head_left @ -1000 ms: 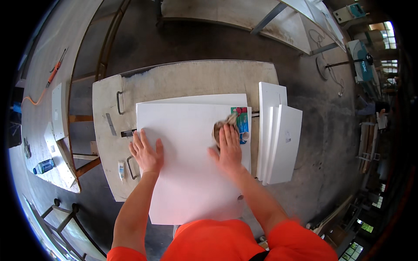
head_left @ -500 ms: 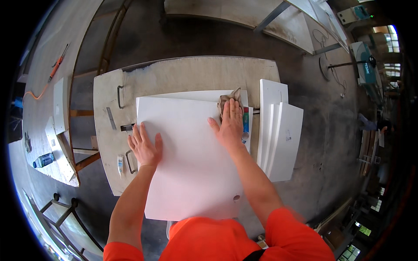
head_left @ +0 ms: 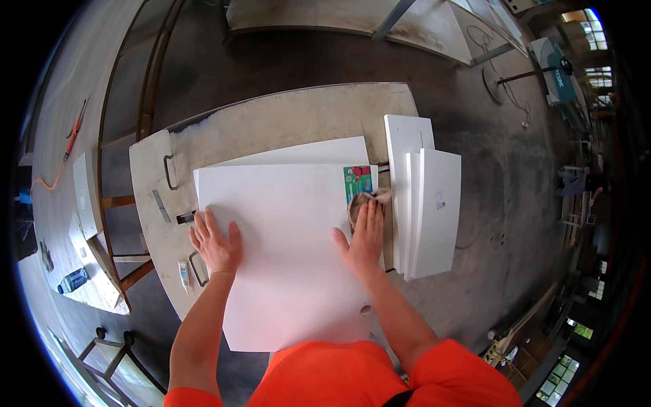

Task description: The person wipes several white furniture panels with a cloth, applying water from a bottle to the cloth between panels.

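Note:
A large white board lies on the worktable in front of me, with a round hole near its lower right edge. My left hand rests on the board's left side, open and fingers spread. At the right edge, the fingers of my right hand are pressed together on a crumpled brown rag, the thumb apart on the board. Just beyond the rag shows a green and red printed label, its near part covered. Another white board sticks out from under the far edge.
Several narrow white boards are stacked on the right. The worktable carries two dark handles, a metal strip and a white tube on the left. A side bench holds an orange tool and a bottle.
My right hand has drawn the rag toward me along the board's right edge, uncovering more of the label. The left hand stays on the left side.

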Action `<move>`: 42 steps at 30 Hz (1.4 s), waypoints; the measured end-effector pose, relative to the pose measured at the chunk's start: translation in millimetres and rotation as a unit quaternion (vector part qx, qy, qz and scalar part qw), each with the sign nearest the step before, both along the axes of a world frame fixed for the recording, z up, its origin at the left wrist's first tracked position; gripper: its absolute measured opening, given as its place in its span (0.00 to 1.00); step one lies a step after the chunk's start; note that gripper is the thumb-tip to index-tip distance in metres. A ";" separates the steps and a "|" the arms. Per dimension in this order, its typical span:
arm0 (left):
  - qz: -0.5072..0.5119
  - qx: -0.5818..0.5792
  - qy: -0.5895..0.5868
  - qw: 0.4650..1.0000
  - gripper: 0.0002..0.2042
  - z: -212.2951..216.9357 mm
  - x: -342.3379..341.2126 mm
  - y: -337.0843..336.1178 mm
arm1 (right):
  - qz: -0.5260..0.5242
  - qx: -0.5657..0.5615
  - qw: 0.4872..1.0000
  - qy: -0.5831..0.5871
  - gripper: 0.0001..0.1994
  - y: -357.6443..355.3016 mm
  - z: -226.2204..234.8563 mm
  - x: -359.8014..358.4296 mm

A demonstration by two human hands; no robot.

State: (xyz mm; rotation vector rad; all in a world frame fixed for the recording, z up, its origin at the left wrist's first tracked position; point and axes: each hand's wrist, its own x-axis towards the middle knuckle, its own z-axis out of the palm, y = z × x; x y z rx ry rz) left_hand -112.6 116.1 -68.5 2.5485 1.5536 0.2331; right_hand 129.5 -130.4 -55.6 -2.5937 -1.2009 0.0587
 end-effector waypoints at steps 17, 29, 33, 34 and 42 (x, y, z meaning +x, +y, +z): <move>-0.021 -0.013 0.006 1.000 0.35 3.4 -1.7 1.5 | -0.015 -0.011 1.000 0.023 0.47 -1.2 0.0 19.8; -0.011 -0.012 0.009 1.000 0.35 1.9 1.3 -0.3 | -0.108 0.137 0.981 0.090 0.23 -40.1 -2.4 5.2; -0.012 0.005 0.005 1.000 0.35 -3.7 1.6 1.9 | -0.180 0.198 0.959 0.095 0.09 -1.0 -4.2 56.9; -0.012 0.008 0.005 1.000 0.35 -3.8 2.9 -1.9 | -0.182 0.212 0.956 0.088 0.08 2.7 -7.3 65.8; 0.017 -0.017 0.016 1.000 0.35 4.7 -2.0 -4.0 | -0.164 0.215 0.962 0.023 0.12 -3.7 0.0 29.8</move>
